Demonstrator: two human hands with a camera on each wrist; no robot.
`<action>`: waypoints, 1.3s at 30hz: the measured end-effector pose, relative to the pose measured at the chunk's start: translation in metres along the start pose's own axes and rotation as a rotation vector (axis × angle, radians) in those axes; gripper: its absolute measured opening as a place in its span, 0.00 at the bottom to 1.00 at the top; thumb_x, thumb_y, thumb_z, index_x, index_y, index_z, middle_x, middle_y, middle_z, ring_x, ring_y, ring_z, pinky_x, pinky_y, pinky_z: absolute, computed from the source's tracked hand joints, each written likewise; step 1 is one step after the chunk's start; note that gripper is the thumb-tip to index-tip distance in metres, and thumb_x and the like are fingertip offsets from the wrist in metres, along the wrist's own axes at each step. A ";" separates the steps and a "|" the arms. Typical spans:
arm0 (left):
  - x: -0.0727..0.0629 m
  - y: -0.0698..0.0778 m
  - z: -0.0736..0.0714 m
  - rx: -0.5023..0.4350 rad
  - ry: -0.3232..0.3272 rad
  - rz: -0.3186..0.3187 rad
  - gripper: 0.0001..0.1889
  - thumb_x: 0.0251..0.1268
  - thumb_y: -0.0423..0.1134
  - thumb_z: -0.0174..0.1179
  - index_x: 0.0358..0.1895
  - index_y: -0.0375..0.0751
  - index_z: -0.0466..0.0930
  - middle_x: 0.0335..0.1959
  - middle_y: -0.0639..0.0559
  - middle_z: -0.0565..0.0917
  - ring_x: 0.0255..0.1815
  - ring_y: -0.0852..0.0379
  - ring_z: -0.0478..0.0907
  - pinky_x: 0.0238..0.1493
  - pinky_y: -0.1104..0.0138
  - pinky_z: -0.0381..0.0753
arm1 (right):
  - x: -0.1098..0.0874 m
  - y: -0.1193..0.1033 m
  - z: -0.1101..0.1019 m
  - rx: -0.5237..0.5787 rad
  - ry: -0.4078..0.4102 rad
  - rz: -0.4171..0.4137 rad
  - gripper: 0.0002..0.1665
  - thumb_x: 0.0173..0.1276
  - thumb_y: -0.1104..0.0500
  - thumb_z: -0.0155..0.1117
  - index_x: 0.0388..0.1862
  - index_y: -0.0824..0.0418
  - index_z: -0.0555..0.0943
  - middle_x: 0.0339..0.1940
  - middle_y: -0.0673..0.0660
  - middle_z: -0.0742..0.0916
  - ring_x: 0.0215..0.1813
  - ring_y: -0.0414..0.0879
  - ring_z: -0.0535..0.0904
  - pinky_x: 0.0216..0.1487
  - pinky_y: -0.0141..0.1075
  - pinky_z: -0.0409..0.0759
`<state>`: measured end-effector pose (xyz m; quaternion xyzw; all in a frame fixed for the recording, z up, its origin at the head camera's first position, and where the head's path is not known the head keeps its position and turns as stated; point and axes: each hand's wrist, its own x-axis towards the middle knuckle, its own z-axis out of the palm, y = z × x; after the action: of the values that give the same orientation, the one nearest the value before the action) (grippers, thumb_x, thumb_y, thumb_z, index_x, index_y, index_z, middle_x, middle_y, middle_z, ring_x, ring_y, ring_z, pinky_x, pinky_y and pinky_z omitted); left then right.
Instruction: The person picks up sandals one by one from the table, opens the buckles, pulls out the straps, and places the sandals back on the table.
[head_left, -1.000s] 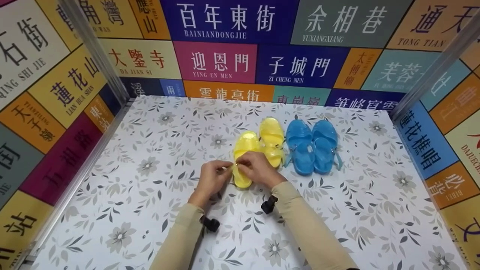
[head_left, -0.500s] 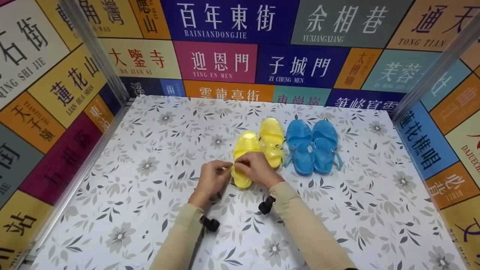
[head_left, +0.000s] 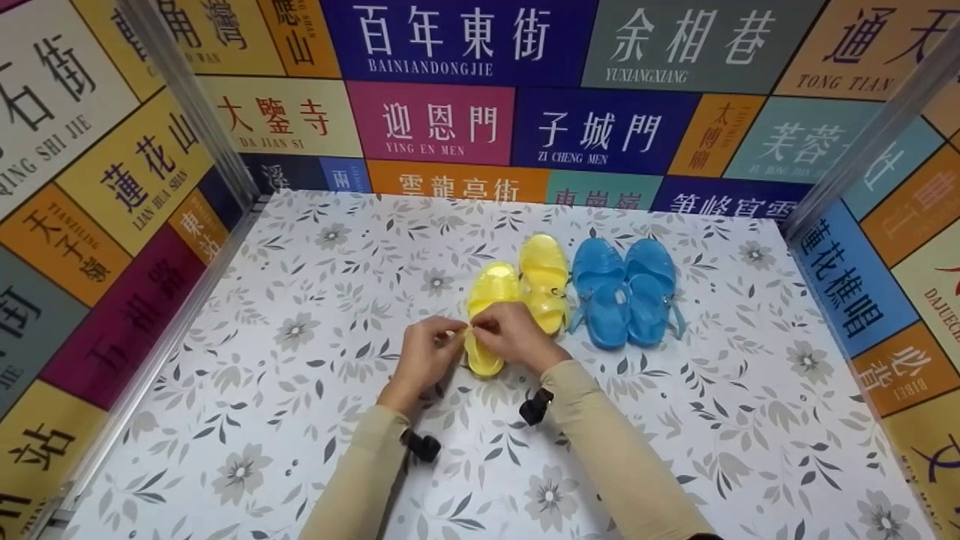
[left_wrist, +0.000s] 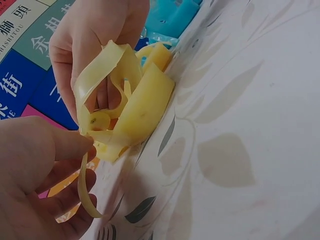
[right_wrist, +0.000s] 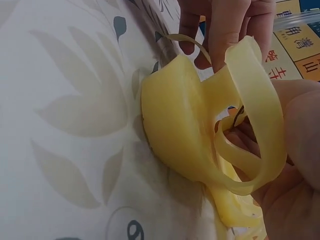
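Observation:
The near yellow jelly sandal (head_left: 486, 364) lies on the table, its heel toward the person. At its left side my left hand (head_left: 427, 358) pinches the thin ankle strap (left_wrist: 84, 187) between thumb and forefinger; the strap's loose end hangs below the fingers in the left wrist view. My right hand (head_left: 517, 337) reaches across the sandal and pinches the strap close to the left fingertips. A small dark metal piece (right_wrist: 239, 114) shows by the right fingers, mostly covered by them. The heel band (right_wrist: 260, 100) arches up over the heel cup (right_wrist: 170, 115).
A second yellow sandal (head_left: 543, 259) lies just behind and right of the first. Beside it stand two blue sandals, the left one (head_left: 606, 322) and the right one (head_left: 649, 319), with straps hanging out sideways. Sign-printed panels (head_left: 450, 124) wall the flower-patterned table (head_left: 300, 450).
My right fingertips have shifted slightly left, toward the left fingertips. The left hand and all the sandals stay almost where they were.

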<state>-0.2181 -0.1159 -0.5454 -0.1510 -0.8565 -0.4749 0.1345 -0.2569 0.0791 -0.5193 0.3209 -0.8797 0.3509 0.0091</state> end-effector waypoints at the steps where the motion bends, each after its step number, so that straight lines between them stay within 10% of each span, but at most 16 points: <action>1: 0.000 0.000 0.000 0.000 0.003 0.010 0.06 0.65 0.28 0.70 0.42 0.37 0.93 0.38 0.46 0.92 0.36 0.51 0.85 0.41 0.60 0.85 | 0.000 0.000 0.000 0.000 0.002 0.000 0.09 0.70 0.64 0.70 0.45 0.66 0.91 0.41 0.60 0.93 0.44 0.53 0.89 0.51 0.43 0.87; 39: 0.004 0.000 0.002 -0.058 0.038 -0.050 0.04 0.63 0.31 0.75 0.39 0.38 0.93 0.36 0.46 0.92 0.36 0.51 0.89 0.43 0.60 0.89 | -0.006 0.002 0.005 0.148 0.066 0.054 0.09 0.70 0.65 0.71 0.47 0.66 0.90 0.44 0.61 0.92 0.48 0.53 0.88 0.53 0.43 0.87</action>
<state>-0.2224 -0.1135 -0.5449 -0.1242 -0.8432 -0.5055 0.1343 -0.2523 0.0807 -0.5261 0.2850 -0.8588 0.4257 0.0048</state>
